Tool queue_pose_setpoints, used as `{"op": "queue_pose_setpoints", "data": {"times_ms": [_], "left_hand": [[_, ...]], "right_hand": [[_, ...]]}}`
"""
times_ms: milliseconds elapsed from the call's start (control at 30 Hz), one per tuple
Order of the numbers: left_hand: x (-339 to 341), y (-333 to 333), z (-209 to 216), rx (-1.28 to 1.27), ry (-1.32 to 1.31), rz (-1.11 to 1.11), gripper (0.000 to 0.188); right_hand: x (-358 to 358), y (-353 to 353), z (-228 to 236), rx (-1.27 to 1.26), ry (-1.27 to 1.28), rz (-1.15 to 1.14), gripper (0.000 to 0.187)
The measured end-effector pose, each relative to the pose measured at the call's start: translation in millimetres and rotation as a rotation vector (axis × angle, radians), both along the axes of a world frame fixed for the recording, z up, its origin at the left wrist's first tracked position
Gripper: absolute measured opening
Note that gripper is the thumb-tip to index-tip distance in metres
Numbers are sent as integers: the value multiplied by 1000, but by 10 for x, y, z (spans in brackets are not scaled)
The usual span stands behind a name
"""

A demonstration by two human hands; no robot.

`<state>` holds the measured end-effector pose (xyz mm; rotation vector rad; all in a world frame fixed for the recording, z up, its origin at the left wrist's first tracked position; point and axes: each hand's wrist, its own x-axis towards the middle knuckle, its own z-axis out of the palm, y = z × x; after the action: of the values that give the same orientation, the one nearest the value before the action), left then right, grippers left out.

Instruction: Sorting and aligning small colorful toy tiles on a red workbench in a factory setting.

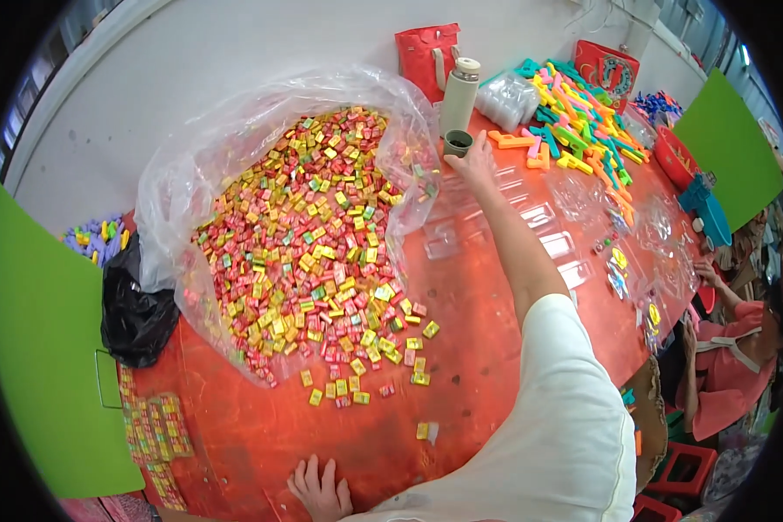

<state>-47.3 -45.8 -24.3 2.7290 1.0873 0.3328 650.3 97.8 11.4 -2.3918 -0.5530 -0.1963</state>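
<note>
My right arm stretches far across the red table to a small dark green cup [458, 143]. The thumb and fingers of my right hand [474, 162] curve round its near side. Dark contents show inside the cup, too small to make out. Just behind it stands a tall pale thermos flask [459, 97] with a cream top. Near the front edge, my left hand [322, 489] lies on the table with its fingers spread and nothing in it. Beyond that hand, a big heap of small red and yellow wrapped packets [313, 244] spills out of a clear plastic bag [170, 191].
Colourful plastic toy pieces [574, 122] are piled at the far right. Clear plastic trays [539, 217] lie below them. A red bag [426, 61] stands by the wall, a black bag [135, 300] at the left. Another person [731, 348] sits at the right edge.
</note>
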Motion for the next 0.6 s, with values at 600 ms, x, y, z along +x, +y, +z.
{"op": "queue_pose_setpoints", "data": {"times_ms": [600], "left_hand": [[59, 22, 4, 133, 14, -11, 46]], "right_hand": [[-261, 5, 517, 292, -88, 320, 93]]}}
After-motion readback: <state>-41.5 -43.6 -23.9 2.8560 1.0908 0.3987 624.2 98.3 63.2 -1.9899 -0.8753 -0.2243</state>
